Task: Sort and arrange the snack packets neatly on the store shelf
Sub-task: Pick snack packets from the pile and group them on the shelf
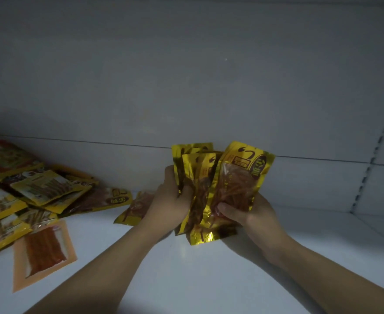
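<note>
Two hands are up, and both are busy. The left hand (172, 200) and the right hand (250, 214) clutch one bunch of gold packets (211, 184) between them, upright above the white shelf (209, 279). Three packet tops show in that fan; any tucked behind cannot be made out. The left hand wraps the bunch from its left edge, with its fingers curled round behind the packets. The right hand pinches the front packet low down, thumb pressed flat on its clear window. The bottom foil edges sit just above the shelf or on it; which one is hard to tell.

One loose gold packet (136, 207) lies flat on the shelf, just beside the left wrist. Further left, well apart from the hands, sits a jumbled yellow pile (48, 191), too overlapped for a firm count. One red packet (7, 152) sits at its back. One orange packet (43, 252) lies flat at its near edge.
</note>
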Available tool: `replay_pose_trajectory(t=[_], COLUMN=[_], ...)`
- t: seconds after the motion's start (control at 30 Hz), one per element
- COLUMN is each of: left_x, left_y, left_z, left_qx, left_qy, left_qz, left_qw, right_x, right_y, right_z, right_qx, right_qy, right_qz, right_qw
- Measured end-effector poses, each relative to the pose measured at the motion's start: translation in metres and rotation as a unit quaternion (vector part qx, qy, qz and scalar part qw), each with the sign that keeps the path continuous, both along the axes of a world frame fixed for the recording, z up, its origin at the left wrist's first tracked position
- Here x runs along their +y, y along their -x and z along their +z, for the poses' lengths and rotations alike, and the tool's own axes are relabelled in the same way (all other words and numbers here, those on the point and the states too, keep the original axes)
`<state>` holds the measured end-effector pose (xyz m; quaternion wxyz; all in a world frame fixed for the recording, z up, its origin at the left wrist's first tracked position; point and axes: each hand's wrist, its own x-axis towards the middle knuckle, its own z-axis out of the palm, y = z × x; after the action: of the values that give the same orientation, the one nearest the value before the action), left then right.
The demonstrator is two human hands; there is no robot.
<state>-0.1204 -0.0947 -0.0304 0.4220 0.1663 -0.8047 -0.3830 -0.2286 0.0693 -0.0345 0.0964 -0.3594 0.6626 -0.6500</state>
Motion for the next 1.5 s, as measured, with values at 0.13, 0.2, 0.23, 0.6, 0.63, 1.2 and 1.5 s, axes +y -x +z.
replay_pose_trajectory(t=[0.13,0.2,0.23,0.6,0.63,1.2,1.5], left_x=[-0.002,0.001,0.003,0.007,0.009,0.003,-0.002], left_y=[0.002,0.002,0.002,0.007,0.007,-0.002,-0.003], left_z=[-0.001,0.001,0.001,-0.002,-0.001,0.008,0.008], left_qx=[-0.031,-0.005,0.009,0.048,0.058,-0.042,-0.022], left_qy=[-0.068,-0.117,-0.144,-0.017,0.002,-0.195,-0.200], left_qz=[-0.047,-0.080,-0.098,0.054,0.066,-0.254,-0.248], left_qw=[0.996,0.990,0.985,0.997,0.996,0.946,0.948], right_x=[-0.001,-0.001,-0.001,0.001,0.001,0.004,0.004], right_y=[0.001,0.003,0.004,0.002,0.001,0.014,0.011], right_z=[0.003,0.005,0.006,0.005,0.005,0.009,0.008], right_qx=[-0.024,-0.035,-0.046,-0.131,-0.138,-0.165,-0.118], right_qy=[0.010,0.017,0.026,0.034,0.037,0.064,-0.019], right_qz=[0.001,-0.001,-0.005,0.100,0.119,0.150,0.148], right_qw=[1.000,0.999,0.999,0.986,0.983,0.973,0.982])
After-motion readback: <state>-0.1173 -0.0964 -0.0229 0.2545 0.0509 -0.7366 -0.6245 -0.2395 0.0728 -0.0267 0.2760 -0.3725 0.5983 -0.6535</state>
